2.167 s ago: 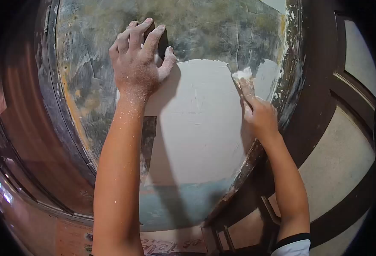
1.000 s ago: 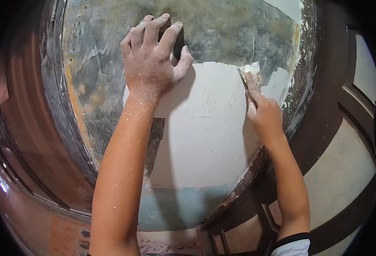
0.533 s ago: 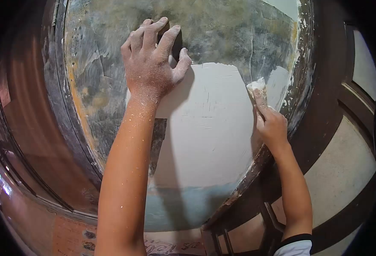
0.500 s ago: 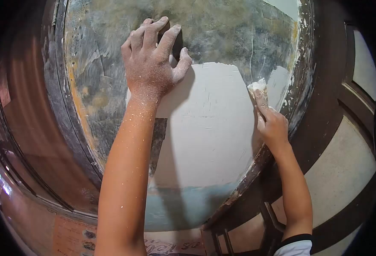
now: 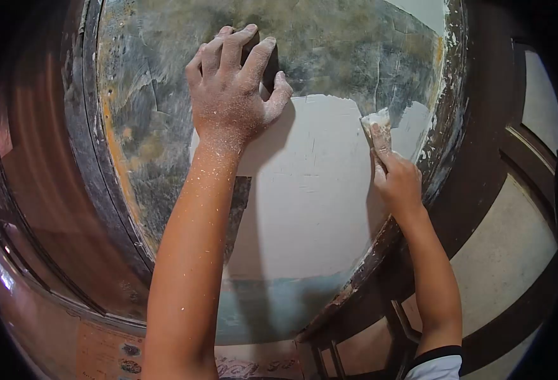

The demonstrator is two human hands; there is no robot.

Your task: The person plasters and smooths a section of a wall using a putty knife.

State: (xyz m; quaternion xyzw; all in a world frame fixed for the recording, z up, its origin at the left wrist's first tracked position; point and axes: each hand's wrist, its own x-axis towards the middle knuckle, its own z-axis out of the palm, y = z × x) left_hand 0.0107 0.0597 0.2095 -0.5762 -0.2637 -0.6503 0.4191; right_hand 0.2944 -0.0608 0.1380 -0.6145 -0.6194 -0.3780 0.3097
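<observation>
My left hand (image 5: 234, 92), dusted white, rests on the mottled dark panel (image 5: 329, 47) with its fingers spread and nothing in them. In my right hand (image 5: 398, 187) is a scraper (image 5: 376, 120), its end coated in white paste and my index finger stretched along it. The scraper's tip is at the right upper edge of a smooth white patch (image 5: 304, 209) on the panel. A smaller white patch (image 5: 413, 123) lies just right of the scraper. How the rest of the scraper sits in my palm is hidden.
A chipped dark frame (image 5: 453, 95) with white specks borders the panel on the right. Brown wood with pale inset panels (image 5: 507, 253) stands beyond it. Left is a glossy brown wooden surface (image 5: 51, 158). A pale blue strip (image 5: 279, 304) runs below the white patch.
My right hand has moved the scraper a little left and up, toward the edge of the large white patch. My left hand stays spread on the panel; the view has shifted slightly.
</observation>
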